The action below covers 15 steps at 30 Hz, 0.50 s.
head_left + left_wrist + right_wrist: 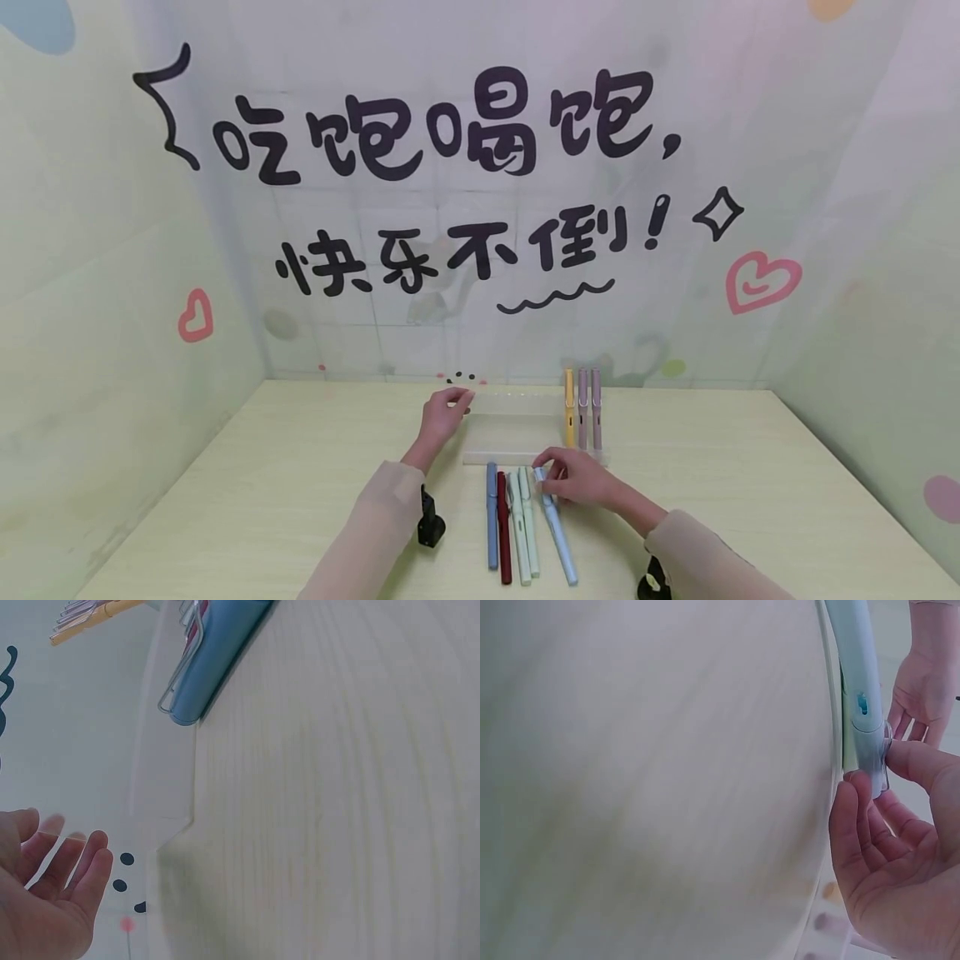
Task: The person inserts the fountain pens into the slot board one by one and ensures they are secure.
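Right hand (577,479): the top end of the light blue pen (558,533) is pinched between thumb and fingertips (855,796); the other fingers are loosely curled beneath it.
Light blue pen: laid on the table (750,500), slanted, at the right of the row of loose pens, its top end just in front of the clear tray (517,429).
Left hand (444,417): set at the tray's left far corner; the fingers (90,862) are seen straight and slightly parted in the left wrist view. Whether the tray is touched cannot be told.
Clear tray: a transparent pen holder lying flat, between the 2 hands.
Pens in the tray: 3 at its right end, side by side: a yellow pen (569,407) and 2 mauve pens (589,408).
Loose pens: 4 more lie close together left of the light blue pen: a blue pen (492,517), a dark red pen (504,529) and 2 pale green pens (523,525).
Wall writing (442,125): black Chinese characters are printed on the backdrop, "吃饱喝饱," above "快乐不倒!", with a wavy underline, pink hearts and a 4-point star.
Pen markings: a small blue mark is seen on the light blue pen in the right wrist view; it cannot be read.
Wrist devices: a black mount (431,521) is worn under each sleeve.
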Each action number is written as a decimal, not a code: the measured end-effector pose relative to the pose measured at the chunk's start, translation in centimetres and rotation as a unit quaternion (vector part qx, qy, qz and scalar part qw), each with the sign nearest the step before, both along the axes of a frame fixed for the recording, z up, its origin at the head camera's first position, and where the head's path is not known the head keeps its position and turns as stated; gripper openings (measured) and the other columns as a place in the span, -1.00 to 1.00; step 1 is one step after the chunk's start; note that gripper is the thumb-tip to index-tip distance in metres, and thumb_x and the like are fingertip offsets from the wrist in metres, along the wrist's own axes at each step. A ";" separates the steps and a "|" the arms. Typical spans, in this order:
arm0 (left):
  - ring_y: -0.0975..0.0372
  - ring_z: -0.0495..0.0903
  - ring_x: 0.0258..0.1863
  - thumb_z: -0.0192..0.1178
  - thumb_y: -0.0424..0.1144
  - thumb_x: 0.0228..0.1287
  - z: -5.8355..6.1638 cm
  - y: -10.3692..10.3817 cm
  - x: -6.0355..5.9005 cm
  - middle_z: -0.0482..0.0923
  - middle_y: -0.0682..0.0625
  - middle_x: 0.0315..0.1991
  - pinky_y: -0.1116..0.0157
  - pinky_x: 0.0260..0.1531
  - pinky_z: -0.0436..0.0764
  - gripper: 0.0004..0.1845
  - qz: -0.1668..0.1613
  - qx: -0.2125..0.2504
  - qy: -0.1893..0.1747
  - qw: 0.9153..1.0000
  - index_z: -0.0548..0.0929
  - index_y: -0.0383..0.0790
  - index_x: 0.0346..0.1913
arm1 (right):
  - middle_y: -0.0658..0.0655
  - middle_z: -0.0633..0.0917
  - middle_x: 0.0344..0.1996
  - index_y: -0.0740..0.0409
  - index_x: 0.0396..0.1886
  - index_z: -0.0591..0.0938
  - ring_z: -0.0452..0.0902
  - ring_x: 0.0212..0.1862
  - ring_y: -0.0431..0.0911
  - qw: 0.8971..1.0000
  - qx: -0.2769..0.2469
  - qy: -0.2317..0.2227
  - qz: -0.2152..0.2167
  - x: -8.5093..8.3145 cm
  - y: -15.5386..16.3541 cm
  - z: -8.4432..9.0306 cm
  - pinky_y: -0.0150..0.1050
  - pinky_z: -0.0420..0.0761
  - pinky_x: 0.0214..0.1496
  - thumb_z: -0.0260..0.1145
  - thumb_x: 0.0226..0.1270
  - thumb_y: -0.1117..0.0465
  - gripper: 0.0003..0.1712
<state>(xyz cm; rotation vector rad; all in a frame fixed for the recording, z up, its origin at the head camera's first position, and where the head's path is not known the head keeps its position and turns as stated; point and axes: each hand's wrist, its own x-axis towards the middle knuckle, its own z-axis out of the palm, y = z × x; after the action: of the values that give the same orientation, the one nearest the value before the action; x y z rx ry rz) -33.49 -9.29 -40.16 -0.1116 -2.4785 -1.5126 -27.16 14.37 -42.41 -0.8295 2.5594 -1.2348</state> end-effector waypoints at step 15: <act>0.10 0.59 -0.34 0.06 -0.23 0.25 0.0 0.0 -0.1 0.56 -0.14 -0.29 0.26 -0.33 0.56 -0.72 -0.002 0.001 -0.001 1.000 0.59 -0.40 -0.16 | 0.07 0.53 -0.52 0.29 -0.10 0.47 0.46 -0.56 -0.06 0.997 -0.067 -0.042 -0.008 -0.1 0.2 0.3 -0.24 0.53 -0.54 0.25 0.15 0.24 -0.66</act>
<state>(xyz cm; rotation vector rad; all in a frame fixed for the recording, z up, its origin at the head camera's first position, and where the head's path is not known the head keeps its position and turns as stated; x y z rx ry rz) -33.57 -9.26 -40.19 -0.1133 -2.4796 -1.5187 -27.27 14.59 -42.16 -0.7658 2.4442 -1.4290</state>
